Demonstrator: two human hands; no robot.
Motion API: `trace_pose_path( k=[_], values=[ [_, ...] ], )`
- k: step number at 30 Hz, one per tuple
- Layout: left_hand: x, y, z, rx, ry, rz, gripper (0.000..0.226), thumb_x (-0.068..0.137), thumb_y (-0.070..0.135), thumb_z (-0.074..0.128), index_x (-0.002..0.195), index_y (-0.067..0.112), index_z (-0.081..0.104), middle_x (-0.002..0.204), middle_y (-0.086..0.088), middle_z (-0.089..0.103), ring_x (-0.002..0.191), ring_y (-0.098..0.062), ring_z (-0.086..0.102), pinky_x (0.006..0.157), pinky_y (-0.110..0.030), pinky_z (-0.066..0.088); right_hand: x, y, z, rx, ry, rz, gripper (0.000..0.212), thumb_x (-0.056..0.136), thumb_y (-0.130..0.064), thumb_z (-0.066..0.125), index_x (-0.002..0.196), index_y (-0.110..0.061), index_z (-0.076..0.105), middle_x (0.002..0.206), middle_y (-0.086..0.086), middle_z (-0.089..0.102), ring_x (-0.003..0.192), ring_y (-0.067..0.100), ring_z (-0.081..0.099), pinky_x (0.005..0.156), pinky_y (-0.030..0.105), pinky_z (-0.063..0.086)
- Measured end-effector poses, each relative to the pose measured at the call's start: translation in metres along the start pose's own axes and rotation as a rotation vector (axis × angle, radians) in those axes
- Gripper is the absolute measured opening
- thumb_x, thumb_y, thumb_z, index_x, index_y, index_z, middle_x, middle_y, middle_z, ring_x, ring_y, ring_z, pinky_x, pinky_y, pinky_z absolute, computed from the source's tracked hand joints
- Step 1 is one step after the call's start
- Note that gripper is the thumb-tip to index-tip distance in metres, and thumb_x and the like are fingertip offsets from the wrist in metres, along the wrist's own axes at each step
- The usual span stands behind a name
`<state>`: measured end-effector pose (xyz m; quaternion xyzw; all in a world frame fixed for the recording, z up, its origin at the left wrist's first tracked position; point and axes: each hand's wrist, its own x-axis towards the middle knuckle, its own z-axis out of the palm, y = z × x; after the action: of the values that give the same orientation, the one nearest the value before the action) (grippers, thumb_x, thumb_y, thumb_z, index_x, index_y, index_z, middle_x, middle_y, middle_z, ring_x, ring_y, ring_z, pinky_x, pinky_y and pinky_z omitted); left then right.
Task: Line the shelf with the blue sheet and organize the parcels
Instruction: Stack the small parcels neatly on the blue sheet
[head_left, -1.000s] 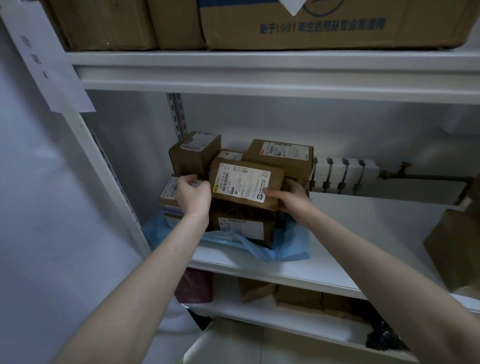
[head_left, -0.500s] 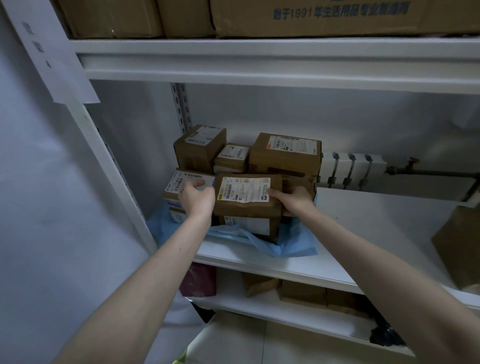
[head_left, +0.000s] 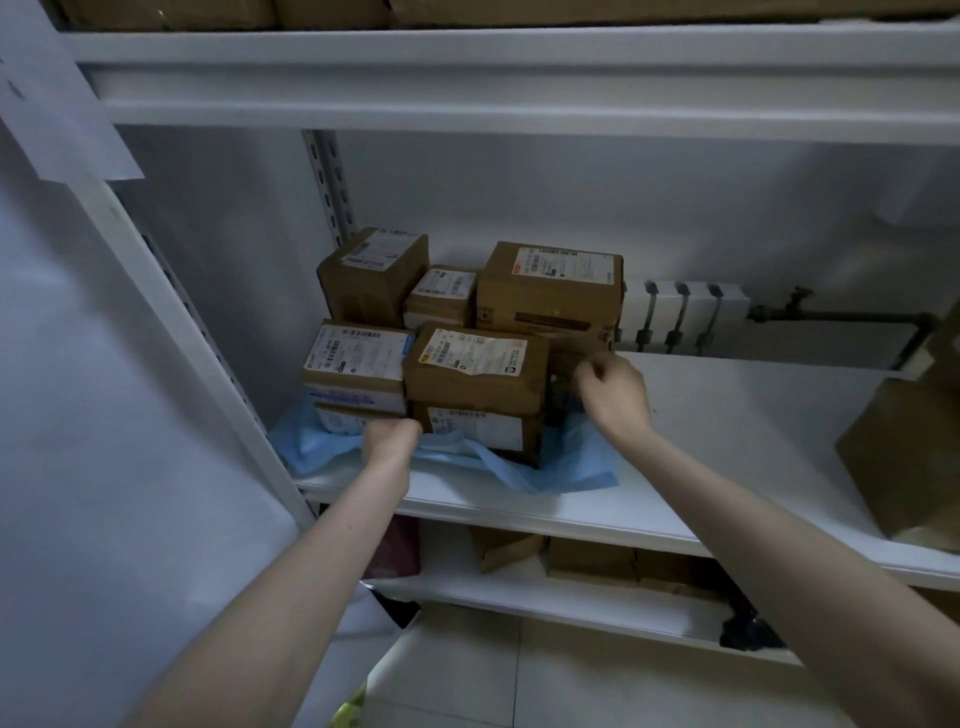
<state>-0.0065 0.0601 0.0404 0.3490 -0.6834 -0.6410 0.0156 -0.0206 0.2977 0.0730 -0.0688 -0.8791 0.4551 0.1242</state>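
Head view: the white middle shelf (head_left: 737, 447) crosses the centre of the frame. The blue sheet (head_left: 574, 467) lies rumpled on its left end, under a cluster of brown parcels. One corner of the sheet reaches toward the shelf's front edge.

In the back row stand a tall parcel (head_left: 371, 278) at the left, a small parcel (head_left: 441, 296) in the middle and a wide parcel (head_left: 550, 291) at the right. In front, a labelled parcel (head_left: 356, 366) sits at the left. Just beside it to the right, the top parcel (head_left: 475, 371) rests on a lower parcel (head_left: 480, 431).

The left hand (head_left: 390, 441) is low at the front of the cluster, below the seam between the labelled parcel and the stacked pair. It rests against the blue sheet with its knuckles toward the camera. Its fingers curl away out of sight, so I cannot tell whether it grips the sheet or only touches it.

The right hand (head_left: 615, 397) is just right of the top parcel, with a dark gap between them, and sits above the right part of the sheet. Its fingers are loosely curled, with nothing visible in them.

A white radiator (head_left: 675, 317) with a dark pipe runs along the wall behind the shelf at centre right. A brown bag (head_left: 904, 457) stands well apart at the right edge of the frame. More boxes sit on the lower shelf (head_left: 519, 592), and a white paper (head_left: 57, 104) hangs at the upper left.
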Motion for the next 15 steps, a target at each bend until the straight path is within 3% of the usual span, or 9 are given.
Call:
trace_pose_path(
  k=[2, 4, 7, 9, 11, 15],
  values=[
    [0.01, -0.007, -0.001, -0.031, 0.001, -0.085, 0.033, 0.087, 0.009, 0.054, 0.119, 0.003, 0.049, 0.119, -0.011, 0.054, 0.108, -0.027, 0.053, 0.099, -0.039, 0.044, -0.008, 0.016, -0.006, -0.155, -0.06, -0.005, 0.014, 0.094, -0.013, 0.048, 0.09, -0.012, 0.061, 0.08, 0.003, 0.058, 0.076, 0.021, 0.055, 0.062, 0.028, 0.04],
    [0.023, -0.014, -0.003, -0.019, 0.04, -0.143, 0.051, 0.084, 0.016, 0.055, 0.132, 0.003, 0.045, 0.127, -0.014, 0.055, 0.111, -0.03, 0.056, 0.098, -0.041, 0.048, -0.013, 0.032, -0.001, -0.343, -0.245, 0.053, 0.013, 0.095, -0.013, 0.049, 0.089, -0.01, 0.06, 0.082, 0.005, 0.057, 0.079, 0.023, 0.056, 0.06, 0.029, 0.043],
    [0.036, -0.019, -0.001, -0.066, 0.03, -0.171, 0.051, 0.088, 0.019, 0.054, 0.136, 0.004, 0.042, 0.13, -0.013, 0.054, 0.114, -0.031, 0.056, 0.094, -0.038, 0.046, -0.018, 0.054, 0.016, -0.508, -0.446, 0.202, 0.022, 0.098, -0.021, 0.046, 0.101, -0.005, 0.06, 0.09, 0.009, 0.058, 0.082, 0.024, 0.056, 0.061, 0.028, 0.044],
    [0.037, -0.02, 0.001, -0.106, -0.034, -0.209, 0.047, 0.094, 0.017, 0.048, 0.139, 0.007, 0.04, 0.133, -0.012, 0.05, 0.118, -0.03, 0.054, 0.092, -0.038, 0.043, -0.022, 0.064, 0.026, -0.53, -0.479, 0.236, 0.03, 0.098, -0.028, 0.045, 0.112, -0.006, 0.06, 0.104, 0.011, 0.063, 0.095, 0.027, 0.06, 0.074, 0.03, 0.045],
    [0.039, -0.02, 0.004, -0.114, -0.084, -0.225, 0.045, 0.097, 0.014, 0.044, 0.141, 0.008, 0.038, 0.134, -0.013, 0.049, 0.119, -0.03, 0.053, 0.091, -0.038, 0.043, -0.023, 0.069, 0.034, -0.462, -0.48, 0.282, 0.032, 0.098, -0.03, 0.046, 0.114, -0.006, 0.06, 0.109, 0.013, 0.063, 0.103, 0.029, 0.06, 0.076, 0.031, 0.043],
    [0.055, -0.021, 0.008, -0.109, -0.085, -0.207, 0.046, 0.094, 0.01, 0.047, 0.14, 0.007, 0.039, 0.112, -0.013, 0.053, 0.086, -0.024, 0.056, 0.069, -0.033, 0.046, -0.012, 0.079, 0.047, -0.374, -0.373, 0.368, 0.021, 0.092, -0.02, 0.054, 0.106, -0.005, 0.058, 0.109, 0.015, 0.063, 0.093, 0.028, 0.059, 0.068, 0.031, 0.042]
  ],
)
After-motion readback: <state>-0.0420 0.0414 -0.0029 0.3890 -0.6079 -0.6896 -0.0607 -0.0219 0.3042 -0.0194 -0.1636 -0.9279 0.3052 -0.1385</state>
